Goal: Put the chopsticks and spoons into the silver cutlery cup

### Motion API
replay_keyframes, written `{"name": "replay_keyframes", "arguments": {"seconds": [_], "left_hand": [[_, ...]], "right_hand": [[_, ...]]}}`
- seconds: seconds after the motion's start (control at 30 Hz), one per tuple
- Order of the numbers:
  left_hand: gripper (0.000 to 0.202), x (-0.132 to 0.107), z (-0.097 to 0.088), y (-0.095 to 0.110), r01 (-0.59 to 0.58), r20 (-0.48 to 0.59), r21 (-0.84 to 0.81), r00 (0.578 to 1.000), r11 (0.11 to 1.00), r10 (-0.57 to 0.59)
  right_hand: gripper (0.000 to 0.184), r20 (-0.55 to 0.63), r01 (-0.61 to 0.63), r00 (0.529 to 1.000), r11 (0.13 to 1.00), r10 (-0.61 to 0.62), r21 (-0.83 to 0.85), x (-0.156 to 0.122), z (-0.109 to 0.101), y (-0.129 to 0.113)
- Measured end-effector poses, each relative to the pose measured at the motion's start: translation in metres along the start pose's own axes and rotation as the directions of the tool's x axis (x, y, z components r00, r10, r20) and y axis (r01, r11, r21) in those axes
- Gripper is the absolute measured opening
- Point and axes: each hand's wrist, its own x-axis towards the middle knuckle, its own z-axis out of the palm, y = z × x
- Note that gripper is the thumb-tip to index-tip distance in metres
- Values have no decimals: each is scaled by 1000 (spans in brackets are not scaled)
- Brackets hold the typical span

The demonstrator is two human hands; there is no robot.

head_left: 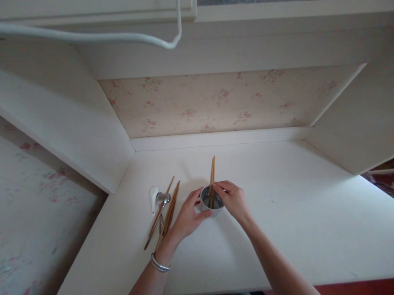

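A round grey utensil holder (213,211) with small holes inside stands on the white tabletop, in the middle of the head view. My left hand (190,214) is wrapped around its left side, thumb along the near rim. Two wooden chopsticks (213,170) stand nearly upright in the holder, their lower ends inside it. At the right rim, my right hand (232,199) pinches the chopsticks with thumb and fingers. Left of my left hand lie more chopsticks (171,211), metal spoons (165,199) and a white spoon (153,197).
The white tabletop (301,230) runs back to a flower-patterned wall (221,103). White side panels (67,105) close in the left and right. Overhead, a shelf edge (276,11) and a bent white rod (114,36) cross the view.
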Motion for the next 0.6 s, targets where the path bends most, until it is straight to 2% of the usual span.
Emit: {"name": "replay_keyframes", "arguments": {"seconds": [0.1,0.17,0.27,0.37,0.47,0.6], "left_hand": [[64,0,0,5,-2,8,15,1000,1000,2],[62,-1,0,9,-13,16,28,1000,1000,12],[61,-6,0,14,-19,23,107,1000,994,16],[66,-16,-6,16,-15,-18,314,1000,949,22],[54,-26,-24,21,64,-151,562,988,825,27],[25,-35,-59,29,238,-279,787,960,569,-16]], "right_hand": [[31,31,-6,999,998,5,62,-4,0,4],[39,78,-13,997,991,3,132,-10,0,10],[75,155,-50,988,965,10,258,-25,3,21],[105,201,-87,979,943,22,321,-38,8,32],[116,182,-78,983,947,21,313,-43,15,41],[118,161,-61,987,936,5,346,-42,24,50]]}}
